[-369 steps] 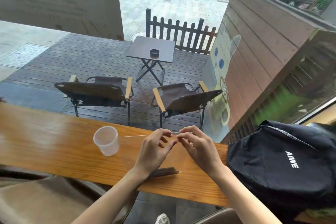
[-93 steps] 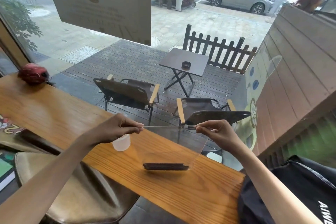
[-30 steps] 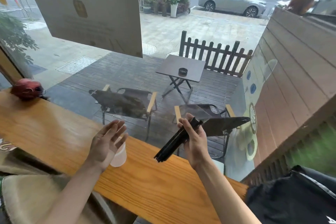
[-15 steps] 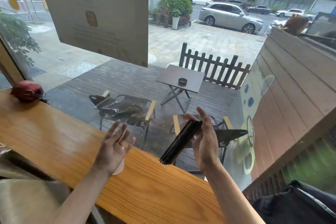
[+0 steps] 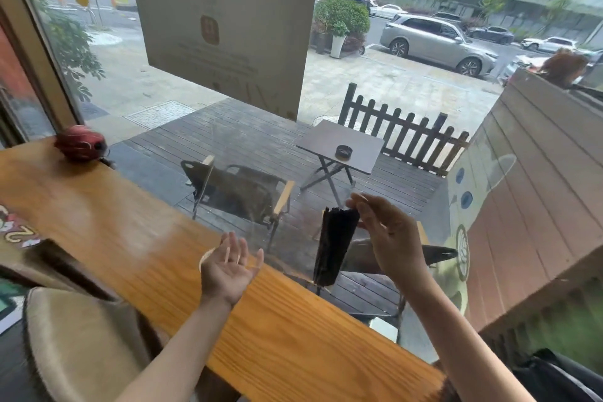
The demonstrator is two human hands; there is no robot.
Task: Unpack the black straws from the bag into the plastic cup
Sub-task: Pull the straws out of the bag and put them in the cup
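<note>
My right hand holds a bundle of black straws by its upper end. The bundle hangs almost upright in the air above the far edge of the wooden counter. Faint clear film of the bag shows to the left of the straws; whether the straws are still inside it I cannot tell. My left hand is spread, palm up, above the counter and holds nothing. The plastic cup is nearly hidden behind that hand; only a pale sliver of it shows.
The window glass stands right behind the counter's far edge. A red round object lies on the counter at the far left. A black backpack sits at the lower right. A beige chair back is at the lower left.
The straw bundle has swung from slanting to nearly upright in my right hand. My left hand has turned palm up and dropped over the cup. The view has tilted upward.
</note>
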